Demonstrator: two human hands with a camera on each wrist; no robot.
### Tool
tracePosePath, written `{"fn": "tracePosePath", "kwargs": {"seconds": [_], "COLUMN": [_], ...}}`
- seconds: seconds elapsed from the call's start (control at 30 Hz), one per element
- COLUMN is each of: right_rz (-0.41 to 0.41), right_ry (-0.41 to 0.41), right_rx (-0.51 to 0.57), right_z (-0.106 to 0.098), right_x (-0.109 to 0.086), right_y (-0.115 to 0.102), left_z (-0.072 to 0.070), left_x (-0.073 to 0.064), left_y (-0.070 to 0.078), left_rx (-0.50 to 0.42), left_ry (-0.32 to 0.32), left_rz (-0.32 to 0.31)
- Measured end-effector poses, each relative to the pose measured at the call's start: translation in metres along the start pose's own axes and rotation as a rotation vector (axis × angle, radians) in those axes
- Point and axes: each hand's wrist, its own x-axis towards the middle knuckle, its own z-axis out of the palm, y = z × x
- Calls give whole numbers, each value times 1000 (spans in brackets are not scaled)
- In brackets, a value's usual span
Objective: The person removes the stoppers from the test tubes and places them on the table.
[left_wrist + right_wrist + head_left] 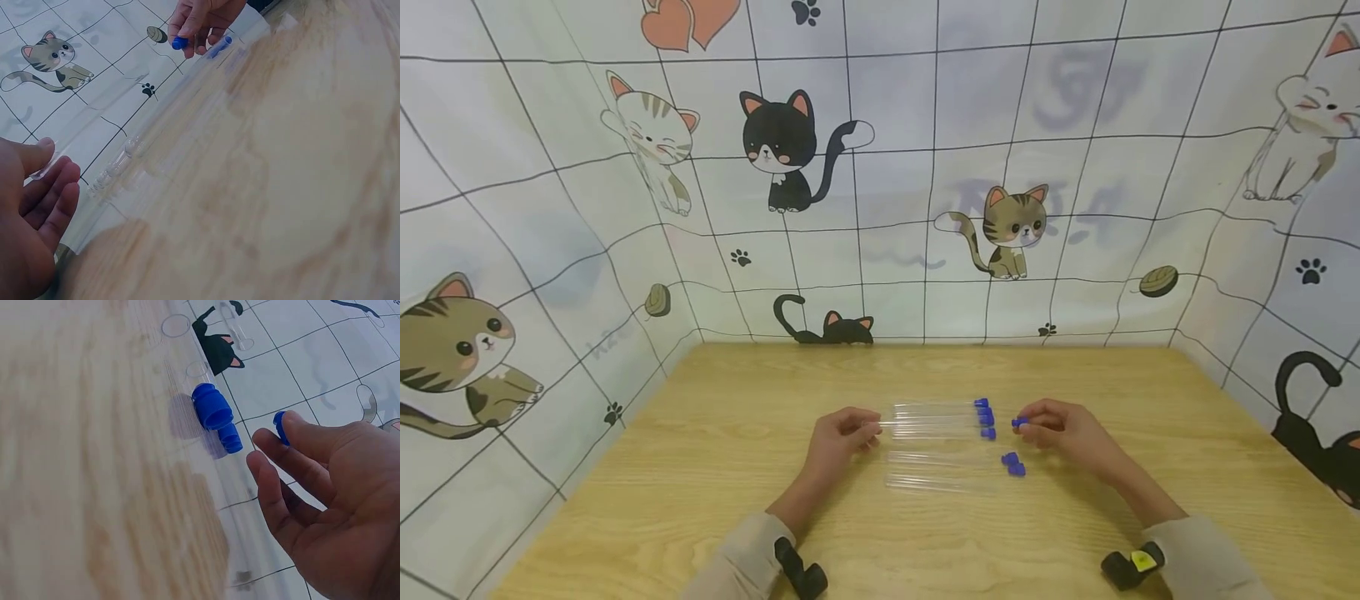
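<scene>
My left hand [842, 440] pinches a clear test tube [103, 114] near its left end, thumb against fingers. That tube points right, raised above the table in the left wrist view; its open end [245, 344] shows in the right wrist view. My right hand [1070, 432] pinches a small blue cap [280, 428] between thumb and fingertip, apart from the tube's mouth. Between the hands lie several clear tubes with blue caps [987, 417] on their right ends. Nearer me lie uncapped tubes [936, 482]. Two loose blue caps [1013, 464] sit right of these.
The pale wooden table [722, 517] reaches back to a white cat-print cloth wall [895, 292], which also encloses the left and right sides. Black devices are strapped at both wrists, over light sleeves [745, 546].
</scene>
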Motion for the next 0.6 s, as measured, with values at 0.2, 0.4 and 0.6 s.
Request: {"fn": "tracePosePath", "kwargs": {"seconds": [0.2,0.4,0.6], "right_rz": [8,9,-33], "right_ry": [6,0,22], "right_rx": [-31,-96,-201], "right_z": [4,8,14], "right_x": [-1,-1,0], "right_y": [2,3,8], "left_z": [2,2,3], "left_x": [0,0,-1], "left_y": [-2,-6,-6], "left_rx": [99,220,323], "left_ry": [-18,-63,-82], "left_rz": [-22,-10,37]}}
